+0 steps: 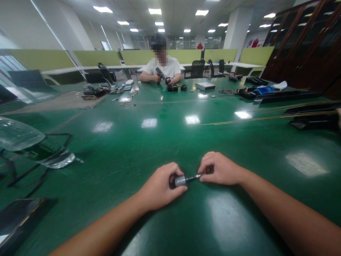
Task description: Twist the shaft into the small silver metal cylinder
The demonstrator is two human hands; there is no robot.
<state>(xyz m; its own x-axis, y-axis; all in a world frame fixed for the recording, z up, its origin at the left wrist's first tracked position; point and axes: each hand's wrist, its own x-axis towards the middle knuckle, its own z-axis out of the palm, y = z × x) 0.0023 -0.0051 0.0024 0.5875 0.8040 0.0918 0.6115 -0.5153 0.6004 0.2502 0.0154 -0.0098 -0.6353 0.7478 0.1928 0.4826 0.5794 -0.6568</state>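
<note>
A small silver cylinder with a dark end (180, 181) lies low over the green table, its kind not clear from here. A thin metal shaft (194, 177) reaches from it to the right. My left hand (162, 183) curls around the cylinder, thumb below and fingers above, covering its left end. Pinched at the far tip of the shaft are the thumb and fingers of my right hand (220, 169), which hide that tip. Both hands rest close to the tabletop.
Left of me lie a clear plastic bottle (32, 142) and a dark flat object (20, 220). Thin brass-coloured rods (245, 120) extend in from the right. Across the green table (128, 142), a person (162, 67) holds a power drill (160, 73) near a grey box (205, 86).
</note>
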